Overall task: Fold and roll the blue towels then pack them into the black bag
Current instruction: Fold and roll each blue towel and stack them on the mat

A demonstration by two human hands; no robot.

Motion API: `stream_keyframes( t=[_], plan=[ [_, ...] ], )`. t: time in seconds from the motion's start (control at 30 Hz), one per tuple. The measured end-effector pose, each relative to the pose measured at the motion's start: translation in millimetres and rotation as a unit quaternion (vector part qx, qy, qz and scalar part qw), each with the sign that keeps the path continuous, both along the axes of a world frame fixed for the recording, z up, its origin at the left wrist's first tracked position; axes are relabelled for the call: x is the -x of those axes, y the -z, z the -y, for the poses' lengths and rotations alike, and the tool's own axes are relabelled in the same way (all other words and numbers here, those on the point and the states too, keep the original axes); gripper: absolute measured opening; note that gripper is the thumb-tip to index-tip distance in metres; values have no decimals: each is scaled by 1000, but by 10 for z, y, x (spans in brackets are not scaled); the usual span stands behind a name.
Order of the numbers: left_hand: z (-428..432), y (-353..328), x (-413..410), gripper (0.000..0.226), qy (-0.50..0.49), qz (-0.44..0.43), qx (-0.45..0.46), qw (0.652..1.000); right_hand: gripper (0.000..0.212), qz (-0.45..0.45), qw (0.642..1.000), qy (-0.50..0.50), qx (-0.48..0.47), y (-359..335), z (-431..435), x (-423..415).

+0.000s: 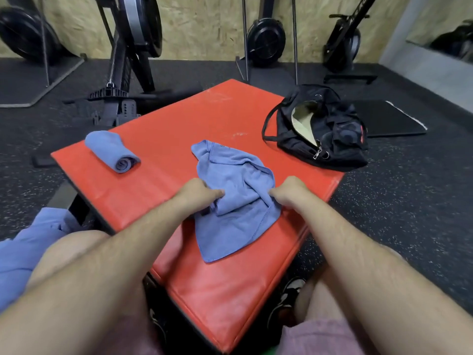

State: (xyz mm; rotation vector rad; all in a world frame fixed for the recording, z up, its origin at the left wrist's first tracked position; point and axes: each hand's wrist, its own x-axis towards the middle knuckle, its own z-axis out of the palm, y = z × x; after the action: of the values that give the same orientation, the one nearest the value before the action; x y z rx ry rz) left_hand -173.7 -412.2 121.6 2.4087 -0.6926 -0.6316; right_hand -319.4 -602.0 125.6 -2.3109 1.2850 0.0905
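Rolled towel [112, 151] left, loose towel [234, 198] centre, bag [317, 129] right.

The crumpled towel [236, 185] and the rolled towel [112, 151], 2 in all, are plain soft blue. The padded box [176, 124] is bright red. The bag [330, 139] is black with beige lining [303, 119]. The floor [409, 206] is dark grey with white speckles.

Mauve shorts [325, 336], black-and-white sneaker [291, 292] (bare forearms [115, 252])

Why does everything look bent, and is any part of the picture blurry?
Head view: the wide-angle lens bows the red mat and stretches the forearms; light is soft and even; the frame's upper right corner is smeared, the crumpled towel sharp.
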Motion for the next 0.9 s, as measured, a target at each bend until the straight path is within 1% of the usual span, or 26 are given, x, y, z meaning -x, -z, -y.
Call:
stream_keyframes(
  t=[0.03,0.07,0.1,0.17,0.2,0.27,0.33,0.37,0.4,0.47,0.57,0.63,0.7,0.77,0.8,0.83,0.9],
  plan=[
    [13,26,-3,35,-9,18,15,1000,30,-6,1000,-6,-5,35,30,9],
    [23,42,-21,33,-15,56,25,998,32,6,1000,-14,2,47,50,19],
    [37,46,-49,34,-15,99,33,994,36,38,999,-16,14,46,70,20],
    [65,-25,-99,35,-17,139,76,987,40,147,989,-2,18,-50,71,22],
    [82,-92,-141,32,-31,132,116,984,40,204,979,12,7,-126,66,12],
    [92,-271,-282,24,-80,78,210,971,33,313,947,42,-58,-314,60,-40],
    [48,-503,-490,16,-115,25,287,951,26,409,894,76,-168,-565,50,-109],
    [14,-621,-622,15,-128,15,308,943,23,441,866,93,-218,-702,65,-145],
    [-26,-754,-756,20,-139,12,320,937,21,468,840,104,-254,-871,69,-168],
    [-115,-1089,-956,23,-159,17,345,925,17,498,813,113,-280,-1196,111,-235],
    [-235,-1673,-1064,21,-178,6,391,903,12,537,788,114,-279,-1680,148,-332],
    [-315,-1992,-1127,18,-160,-6,416,895,16,573,755,99,-304,-1967,138,-379],
    [-386,-2272,-1162,19,-156,28,426,891,25,600,723,40,-341,-2231,87,-370],
    [-454,-2499,-1171,18,-155,51,440,883,46,593,719,-32,-360,-2463,20,-315],
    [-482,-2591,-1170,17,-147,50,452,878,49,587,721,-61,-362,-2548,-7,-291],
    [-511,-2672,-1151,15,-142,44,462,874,46,585,722,-77,-361,-2618,-33,-272],
    [-586,-2781,-1156,12,-137,41,476,868,28,597,717,-74,-352,-2700,-110,-262]
  ],
)
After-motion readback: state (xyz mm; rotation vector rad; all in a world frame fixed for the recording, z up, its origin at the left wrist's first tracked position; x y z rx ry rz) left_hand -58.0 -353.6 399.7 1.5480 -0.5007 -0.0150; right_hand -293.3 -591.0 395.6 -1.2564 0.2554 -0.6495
